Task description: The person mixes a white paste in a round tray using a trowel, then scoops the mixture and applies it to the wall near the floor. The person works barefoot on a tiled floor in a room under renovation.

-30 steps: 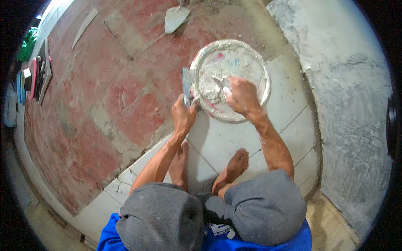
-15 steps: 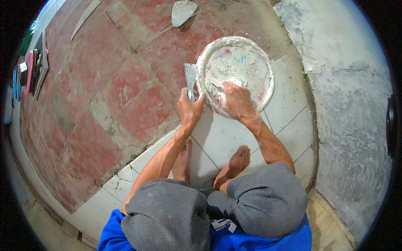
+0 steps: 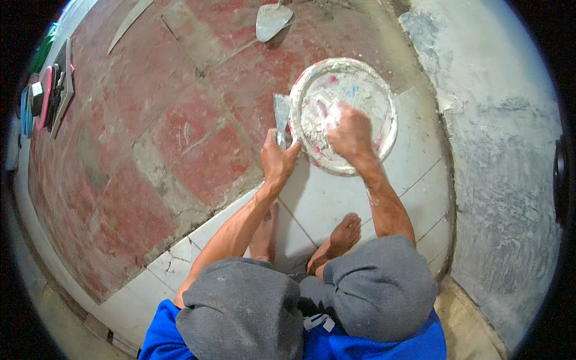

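Observation:
A round tub with a plaster-caked rim stands before me, holding pale, lumpy plaster. Beside its left rim, my left hand is closed round the handle of a putty knife, whose flat metal blade points away from me. The thumb of that hand lies against the tub's side. Over the plaster, my right hand is a closed fist, slightly smeared by motion. It grips a whitish tool that is blurred and mostly hidden by the fingers; its kind cannot be made out.
A pointed trowel lies beyond the tub on the worn red floor. White tiles run under the tub and my feet. Along the right is a rough grey plastered surface. Several items, one a pink-rimmed thing, lean at far left.
My right hand has swept a little in the tub, and its tool has turned toward the far side. The whole view has shifted slightly; my left hand keeps its hold.

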The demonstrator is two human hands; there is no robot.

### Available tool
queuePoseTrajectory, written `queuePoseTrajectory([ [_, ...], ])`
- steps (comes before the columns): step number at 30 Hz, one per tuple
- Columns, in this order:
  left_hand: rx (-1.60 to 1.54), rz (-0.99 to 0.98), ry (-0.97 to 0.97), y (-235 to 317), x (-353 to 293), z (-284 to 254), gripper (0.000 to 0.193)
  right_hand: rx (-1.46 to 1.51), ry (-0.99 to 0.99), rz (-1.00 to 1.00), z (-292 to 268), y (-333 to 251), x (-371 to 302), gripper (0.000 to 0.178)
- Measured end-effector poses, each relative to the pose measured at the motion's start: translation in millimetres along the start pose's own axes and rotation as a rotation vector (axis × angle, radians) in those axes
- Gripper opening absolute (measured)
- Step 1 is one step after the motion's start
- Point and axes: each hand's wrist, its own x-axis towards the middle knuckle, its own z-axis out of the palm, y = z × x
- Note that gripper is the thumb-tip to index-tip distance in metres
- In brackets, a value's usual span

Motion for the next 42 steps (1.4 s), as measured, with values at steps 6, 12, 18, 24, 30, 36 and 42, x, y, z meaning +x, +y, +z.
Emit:
queuePoseTrajectory([
  [6,0.048,-0.018,-0.015,1.3,-5.2,-0.2,0.040,0.014,0.011,0.071,8.5,-6.8,-5.2,0.023],
  [12,0.018,-0.005,0.006,1.0,-0.1,-1.8,0.038,-0.050,0.007,0.007,0.7,-9.2,7.1,0.024],
  [18,-0.011,0.017,0.013,1.1,-0.3,-1.4,0.039,0.049,0.047,0.050,-11.1,-1.5,3.1,0.028],
  [24,-0.056,-0.084,-0.057,7.8,-0.5,-4.6,0.043,-0.003,-0.024,-0.036,8.3,0.5,-4.7,0.021],
  [30,-0.007,-0.083,-0.037,5.0,0.0,-1.4,0.045,0.092,0.061,0.063,1.4,-12.4,2.4,0.021],
  [36,0.019,-0.041,-0.006,-0.8,-0.9,-1.0,0.043,0.124,0.019,0.059,5.7,-6.7,5.9,0.025],
  [42,-0.004,-0.060,-0.005,4.1,0.1,0.2,0.043,0.057,-0.041,0.032,-6.6,-6.5,-8.3,0.023],
])
